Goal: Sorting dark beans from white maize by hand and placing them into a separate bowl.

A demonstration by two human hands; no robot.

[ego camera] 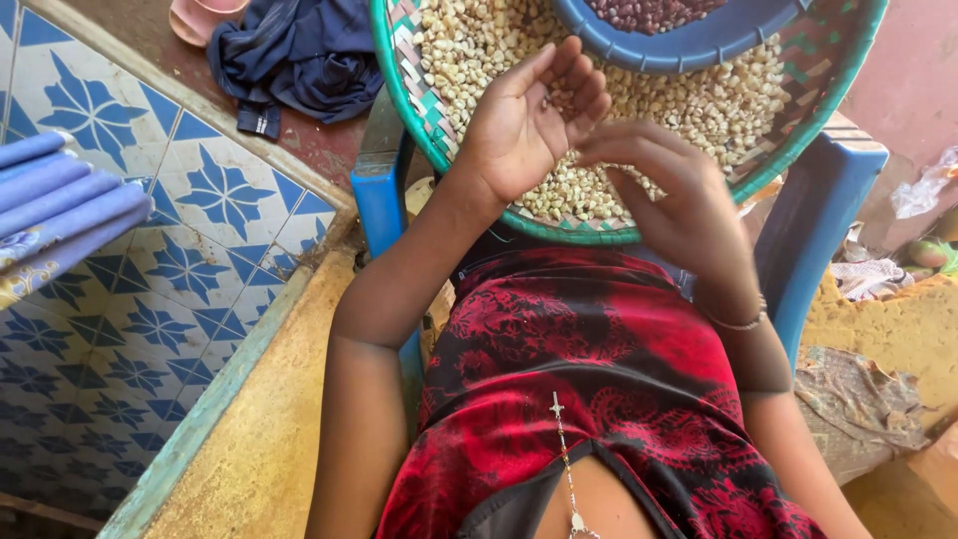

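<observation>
A round woven tray [399, 80] with a green rim rests on a blue plastic chair [828, 190] before me and is heaped with pale maize kernels [718, 105]. A blue bowl [699, 45] of dark red beans sits on the kernels at the top. My left hand [529, 125] is cupped palm-up above the tray's near edge, with a few kernels lying in the palm. My right hand [669, 185] hovers beside it, fingers bent down toward the left palm and the kernels. Whether its fingertips pinch a kernel is hidden.
A blue-and-white tiled wall [130, 260] runs along the left, with folded blue cloth [50, 200] on it. Dark blue clothing [299, 55] and a pink sandal [205, 15] lie on the floor beyond. Rags and litter [878, 274] lie at the right on the yellow ground.
</observation>
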